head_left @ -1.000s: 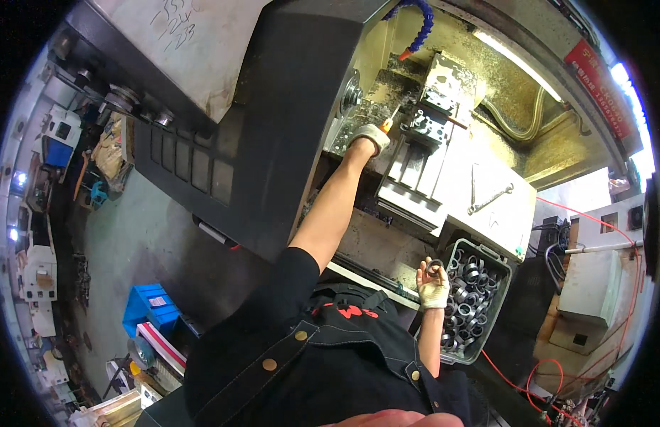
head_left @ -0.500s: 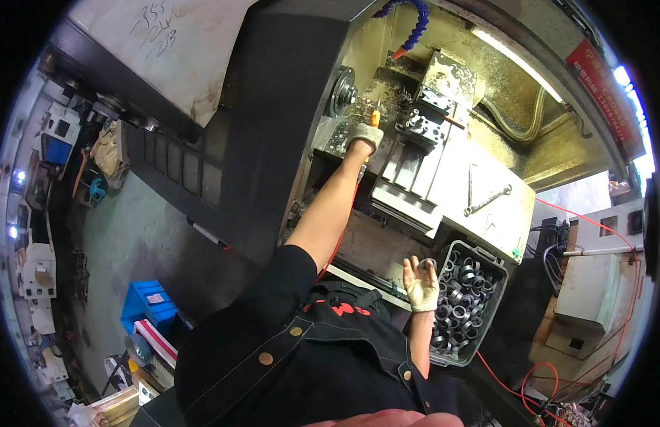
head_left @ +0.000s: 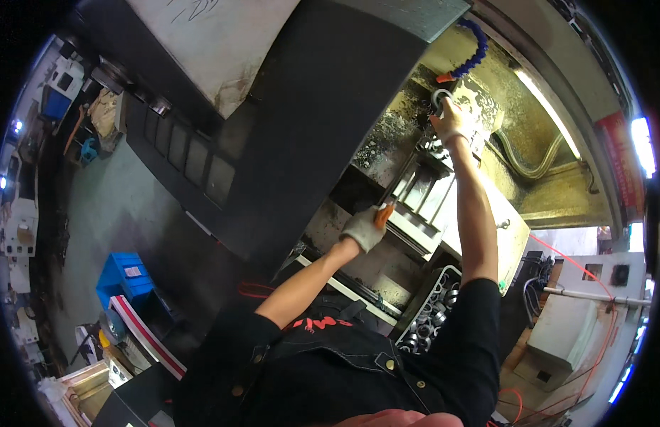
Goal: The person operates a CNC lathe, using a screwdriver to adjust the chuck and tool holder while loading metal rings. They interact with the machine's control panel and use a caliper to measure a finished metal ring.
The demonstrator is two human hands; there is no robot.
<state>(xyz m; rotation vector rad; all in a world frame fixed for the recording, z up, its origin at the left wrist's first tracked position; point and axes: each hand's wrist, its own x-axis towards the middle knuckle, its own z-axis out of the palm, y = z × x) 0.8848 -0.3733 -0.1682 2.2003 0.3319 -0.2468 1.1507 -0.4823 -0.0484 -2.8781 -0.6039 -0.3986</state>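
My left hand (head_left: 362, 230), in a pale work glove, is closed round an orange air blow gun (head_left: 384, 215). The gun's thin nozzle points up over the bright metal slide (head_left: 415, 228) of a lathe. Higher up, inside the machine, my gloved right hand (head_left: 452, 122) pinches a metal ring (head_left: 441, 95) between thumb and fingers. Just above the ring is the orange tip of a blue coolant hose (head_left: 476, 48). The right forearm and hand cover part of the tool block behind them.
A grey bin (head_left: 452, 270) of several metal rings stands below the machine, partly behind my right arm. The dark machine door (head_left: 301, 121) fills the area left of the opening. A blue crate (head_left: 125, 274) sits on the floor at left. A red hose (head_left: 557, 255) runs down the right side.
My right hand has risen from beside the bin into the machine with the ring. My left hand has drawn back toward me with the blow gun. The whole view has tilted.
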